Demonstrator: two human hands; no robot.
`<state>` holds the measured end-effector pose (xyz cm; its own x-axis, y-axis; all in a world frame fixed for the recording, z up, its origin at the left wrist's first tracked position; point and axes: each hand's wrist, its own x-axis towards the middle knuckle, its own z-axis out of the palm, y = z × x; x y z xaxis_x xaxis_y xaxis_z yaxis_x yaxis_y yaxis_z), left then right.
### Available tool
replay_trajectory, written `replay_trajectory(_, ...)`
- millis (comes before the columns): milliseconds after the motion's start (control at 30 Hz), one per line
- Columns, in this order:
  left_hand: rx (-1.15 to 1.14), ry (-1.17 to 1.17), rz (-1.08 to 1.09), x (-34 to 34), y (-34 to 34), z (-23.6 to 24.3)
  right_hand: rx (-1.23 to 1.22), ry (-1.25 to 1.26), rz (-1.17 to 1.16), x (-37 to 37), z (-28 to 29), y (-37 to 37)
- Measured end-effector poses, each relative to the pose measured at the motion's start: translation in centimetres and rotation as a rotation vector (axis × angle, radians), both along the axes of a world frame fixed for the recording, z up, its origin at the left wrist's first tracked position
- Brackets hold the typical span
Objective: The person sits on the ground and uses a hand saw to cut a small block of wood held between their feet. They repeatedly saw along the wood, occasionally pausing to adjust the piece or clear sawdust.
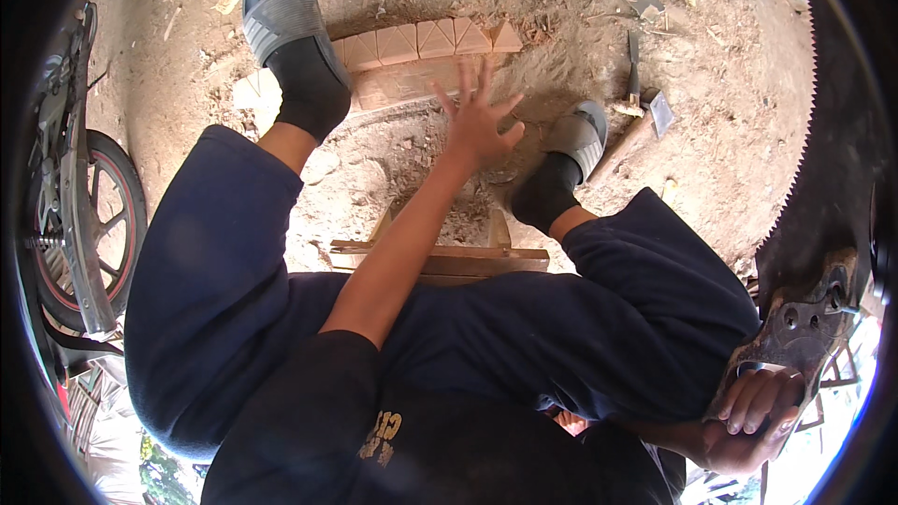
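Observation:
My right hand (762,416) is closed round the handle of a handsaw (828,150), held upright at the right edge with its toothed edge facing inward. My left hand (480,123) reaches forward with fingers spread, a little blurred and holding nothing. Just beyond its fingertips lies a wooden board (402,82) on the ground. Along the board's far side runs a row of pencilled triangles and cut lines (426,43). My left foot, in a grey slide sandal (297,23), rests on the board's left part. Whether the left fingers touch the wood I cannot tell.
A hammer (631,140) and a chisel (633,65) lie on the dirt floor beside my right sandal (578,138). Beneath me is a low wooden bench (440,260). A motorcycle wheel (112,224) stands at left. Wood scraps and chips are scattered over the ground.

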<state>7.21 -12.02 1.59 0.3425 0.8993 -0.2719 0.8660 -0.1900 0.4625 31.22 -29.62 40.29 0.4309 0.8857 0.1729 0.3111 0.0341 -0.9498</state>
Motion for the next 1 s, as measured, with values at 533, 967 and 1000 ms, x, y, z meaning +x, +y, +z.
replay_trajectory(533, 0.133, -0.055, 0.114, 0.8, -2.2, -1.4, 0.033, 0.119, 0.013, -1.3, 0.1, 1.1)
replay_trajectory(967, 0.260, -0.112, -0.003, 0.3, -2.0, -0.4, 0.022, 0.083, 0.011, -0.6, 0.1, 0.7)
replay_trajectory(1000, 0.233, -0.125, 0.227, -0.3, -1.9, -0.8, 0.026, 0.100, 0.014, -0.8, -0.1, 0.9)
